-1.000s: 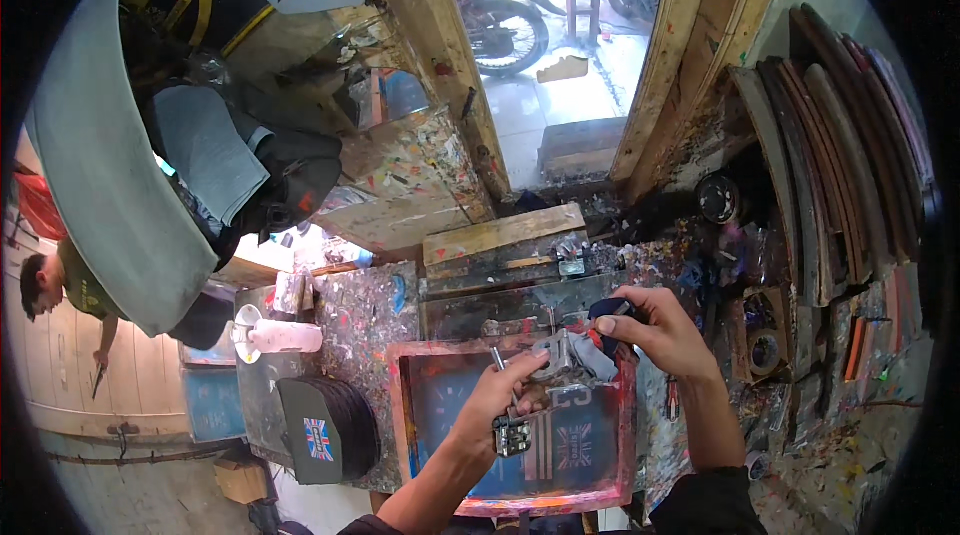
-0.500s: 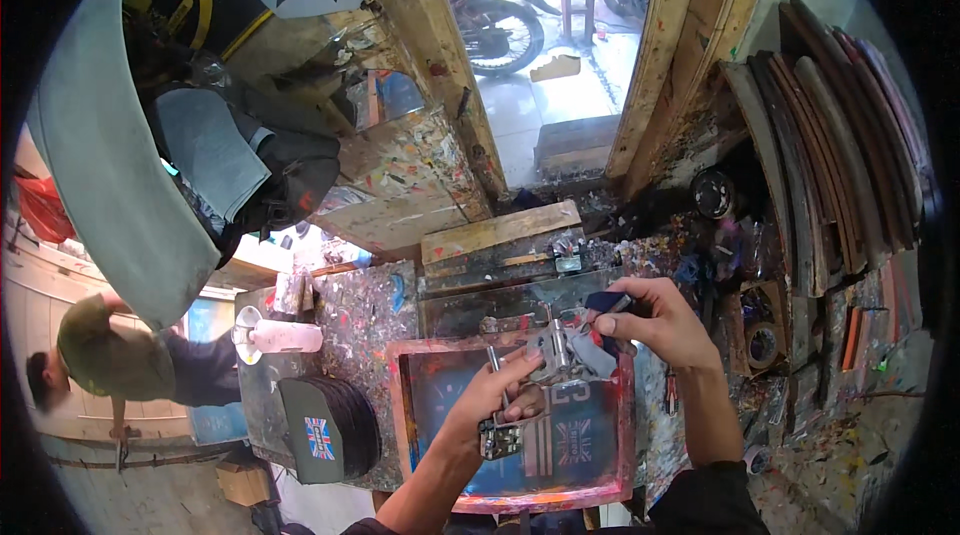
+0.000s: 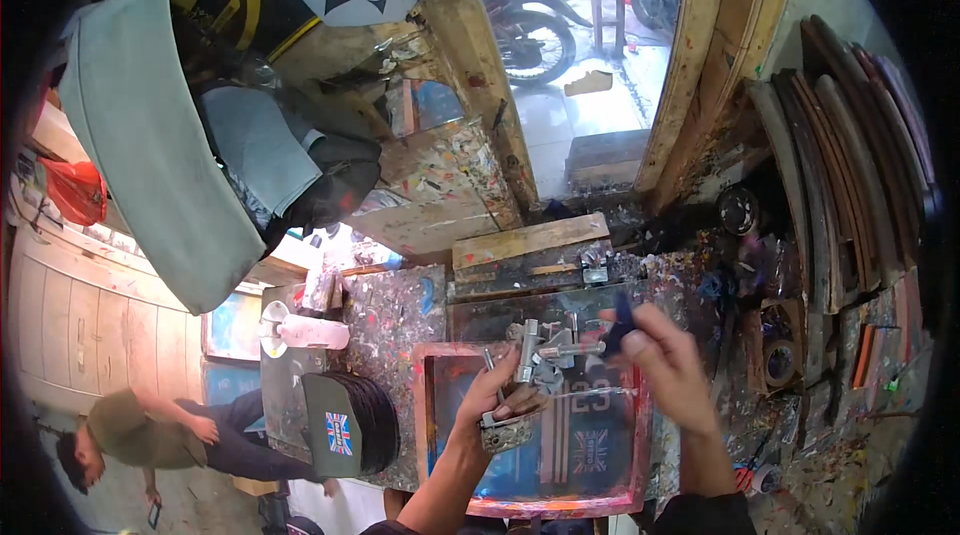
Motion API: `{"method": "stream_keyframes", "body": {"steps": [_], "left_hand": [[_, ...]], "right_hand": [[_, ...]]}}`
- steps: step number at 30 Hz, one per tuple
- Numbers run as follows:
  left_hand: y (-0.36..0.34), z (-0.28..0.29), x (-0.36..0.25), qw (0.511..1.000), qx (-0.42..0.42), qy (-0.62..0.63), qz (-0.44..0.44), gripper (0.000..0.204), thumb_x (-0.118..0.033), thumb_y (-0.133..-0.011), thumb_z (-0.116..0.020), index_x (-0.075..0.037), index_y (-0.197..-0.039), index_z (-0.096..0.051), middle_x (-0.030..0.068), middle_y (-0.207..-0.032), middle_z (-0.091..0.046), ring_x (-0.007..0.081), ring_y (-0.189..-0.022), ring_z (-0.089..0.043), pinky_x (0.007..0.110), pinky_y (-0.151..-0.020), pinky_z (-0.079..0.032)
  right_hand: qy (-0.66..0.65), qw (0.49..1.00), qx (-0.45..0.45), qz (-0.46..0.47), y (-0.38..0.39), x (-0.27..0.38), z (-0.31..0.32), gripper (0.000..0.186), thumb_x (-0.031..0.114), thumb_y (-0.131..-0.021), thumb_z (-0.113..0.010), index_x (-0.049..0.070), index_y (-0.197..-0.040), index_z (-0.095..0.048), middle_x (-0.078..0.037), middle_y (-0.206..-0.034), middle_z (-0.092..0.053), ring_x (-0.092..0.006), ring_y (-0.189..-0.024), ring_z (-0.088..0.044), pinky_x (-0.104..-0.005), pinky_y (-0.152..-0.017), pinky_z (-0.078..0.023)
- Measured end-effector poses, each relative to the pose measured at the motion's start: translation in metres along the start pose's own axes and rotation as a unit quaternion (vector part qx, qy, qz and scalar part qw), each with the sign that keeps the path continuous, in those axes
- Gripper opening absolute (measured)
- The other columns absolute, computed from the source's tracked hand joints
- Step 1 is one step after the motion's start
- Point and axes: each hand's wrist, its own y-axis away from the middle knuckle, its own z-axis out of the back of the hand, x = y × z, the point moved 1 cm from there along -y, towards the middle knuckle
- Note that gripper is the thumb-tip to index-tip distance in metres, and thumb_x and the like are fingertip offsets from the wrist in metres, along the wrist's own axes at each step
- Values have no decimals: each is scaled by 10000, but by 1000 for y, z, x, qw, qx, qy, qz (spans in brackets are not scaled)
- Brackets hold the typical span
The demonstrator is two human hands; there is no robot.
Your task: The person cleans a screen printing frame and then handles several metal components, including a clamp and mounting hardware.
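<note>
My left hand is closed around a metal hinge clamp, a silvery piece with a rod and a block-shaped lower end. It is held above a screen-printing frame with a reddish, paint-stained rim and a blue mesh bearing flag and stripe designs. My right hand, somewhat blurred, pinches a dark blue piece that looks like cloth, just right of the clamp. A greyish scrap, perhaps a rag, shows by the clamp's middle; its exact outline is hard to make out.
Left of the frame lie a stack of dark panels with a flag print and a pinkish bottle. Wooden blocks sit behind. Curved boards lean at the right. A person walks at far left, phone in hand.
My right hand has moved slightly right and down with the dark blue piece, apart from the clamp. The clamp has turned in my left hand. The view has shifted; the person has moved.
</note>
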Motion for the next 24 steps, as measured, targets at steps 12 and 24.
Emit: {"method": "stream_keyframes", "body": {"steps": [12,24], "left_hand": [[0,-7,14,974,-164,-133,-83,376,-397,-1024,-407,-78,-1063,-602,-87,-528,-402,21,-437,-351,195,-459,-304],[2,4,18,979,-171,-1,-110,285,-287,-987,-483,-35,-1093,-561,-55,-651,-438,94,-562,-491,247,-500,-464]], "right_hand": [[-30,993,-73,88,-11,-34,-61,424,114,-762,-782,-51,-1095,-577,-70,-1075,-481,-146,-1007,-508,-265,-849,-441],[-83,963,-254,39,-9,-86,-21,180,189,-959,-568,44,-863,-614,2,-771,-591,-72,-660,-539,-229,-575,-427]]}}
